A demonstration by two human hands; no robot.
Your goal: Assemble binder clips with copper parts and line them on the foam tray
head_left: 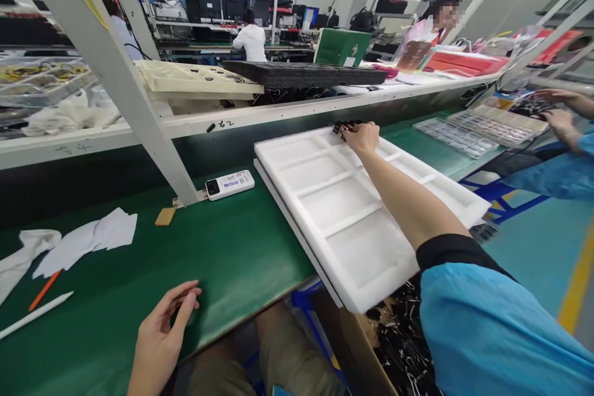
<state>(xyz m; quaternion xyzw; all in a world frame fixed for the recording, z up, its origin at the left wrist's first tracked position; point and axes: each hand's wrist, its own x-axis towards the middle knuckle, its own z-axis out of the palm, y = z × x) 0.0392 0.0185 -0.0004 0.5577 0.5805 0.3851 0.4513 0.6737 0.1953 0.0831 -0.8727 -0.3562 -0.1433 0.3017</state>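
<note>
At the far edge of a white foam tray (pixel 320 201), my right hand (pixel 364 137) has its fingers closed on a small black part (pixel 342 128) with shiny metal bits. The fingers hide much of that part, and its exact kind cannot be made out. The tray's shallow compartments are visible, some of them behind my forearm. Over the near edge of the green bench, my left hand (pixel 162 328) is loosely curled, thumb and fingers a little apart, with nothing visible in it.
A box (pixel 403 340) of black parts with metal wires stands below the tray. A white handheld device (pixel 231 184), paper (pixel 90 241), an orange stick (pixel 45 291) and a white pen (pixel 37 315) lie on the bench (pixel 241 253). At right, a co-worker's hands (pixel 563 111) work beside clear trays (pixel 457 136).
</note>
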